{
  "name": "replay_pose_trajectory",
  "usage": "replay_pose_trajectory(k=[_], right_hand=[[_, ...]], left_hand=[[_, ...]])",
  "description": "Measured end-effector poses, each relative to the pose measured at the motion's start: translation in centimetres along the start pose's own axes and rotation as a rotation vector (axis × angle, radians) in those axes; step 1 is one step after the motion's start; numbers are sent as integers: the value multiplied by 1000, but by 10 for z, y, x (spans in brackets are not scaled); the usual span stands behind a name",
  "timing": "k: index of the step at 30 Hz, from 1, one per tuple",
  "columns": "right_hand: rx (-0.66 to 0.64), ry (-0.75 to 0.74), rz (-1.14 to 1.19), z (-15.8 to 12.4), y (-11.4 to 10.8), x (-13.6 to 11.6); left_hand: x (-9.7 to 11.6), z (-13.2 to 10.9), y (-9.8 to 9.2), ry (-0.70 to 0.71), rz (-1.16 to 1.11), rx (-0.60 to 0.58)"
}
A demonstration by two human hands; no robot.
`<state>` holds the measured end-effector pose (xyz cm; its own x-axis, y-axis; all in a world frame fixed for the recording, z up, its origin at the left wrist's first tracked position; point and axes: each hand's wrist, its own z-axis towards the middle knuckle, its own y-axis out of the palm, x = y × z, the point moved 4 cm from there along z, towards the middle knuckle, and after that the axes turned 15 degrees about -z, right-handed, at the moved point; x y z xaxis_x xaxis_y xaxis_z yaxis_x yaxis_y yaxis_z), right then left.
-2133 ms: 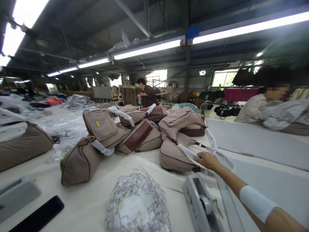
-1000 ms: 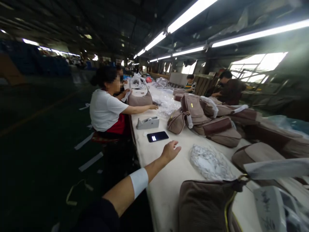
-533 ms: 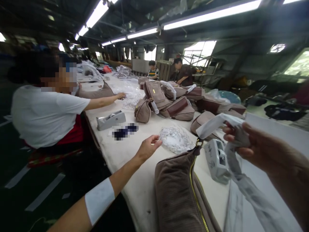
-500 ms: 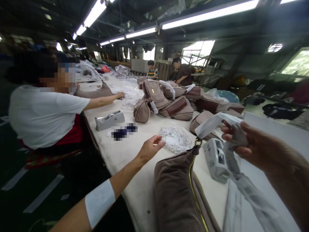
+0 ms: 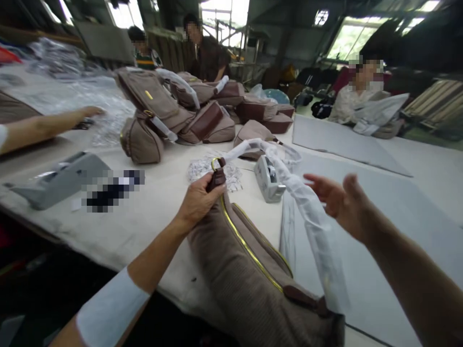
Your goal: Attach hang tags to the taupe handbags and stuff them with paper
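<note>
Brown bag [image 5: 249, 284], nearer than the central tape dispenser [image 5: 265, 180], is gripped at one end by the left hand [image 5: 197, 200]. Right hand [image 5: 347, 209]: spread, unloaded, right of that dispenser. Strap [image 5: 307, 205] wrapped; body uncovered.

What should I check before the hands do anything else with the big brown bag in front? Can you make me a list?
1. Left hand gripping one end of the bag: ok.
2. Right hand gripping the white-wrapped strap: not ok, its fingers are spread open beside it.
3. Long gold zipper shut all the way: cannot tell, its slider isn't clear.
4. Nearer grey tape dispenser standing on the table: ok, just beyond the strap.
5. Co-worker's hand away from this bag: ok, it's over by the clear plastic.
</note>
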<state>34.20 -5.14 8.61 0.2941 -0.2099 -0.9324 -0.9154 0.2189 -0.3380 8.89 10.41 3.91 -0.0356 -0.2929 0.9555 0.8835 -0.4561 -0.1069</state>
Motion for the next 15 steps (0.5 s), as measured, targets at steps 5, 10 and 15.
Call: replay_pose_trajectory(k=[5,10,15], right_hand=[[-375,-2,-93,-96,40,31],[-380,-101,96,-106,113,-1],[-155,-476,-150,-66,134,-32]], left_hand=[[3,2,3,18,-2,5],[19,37,36,96,63,-15],[22,23,17,-94,-136,-89]])
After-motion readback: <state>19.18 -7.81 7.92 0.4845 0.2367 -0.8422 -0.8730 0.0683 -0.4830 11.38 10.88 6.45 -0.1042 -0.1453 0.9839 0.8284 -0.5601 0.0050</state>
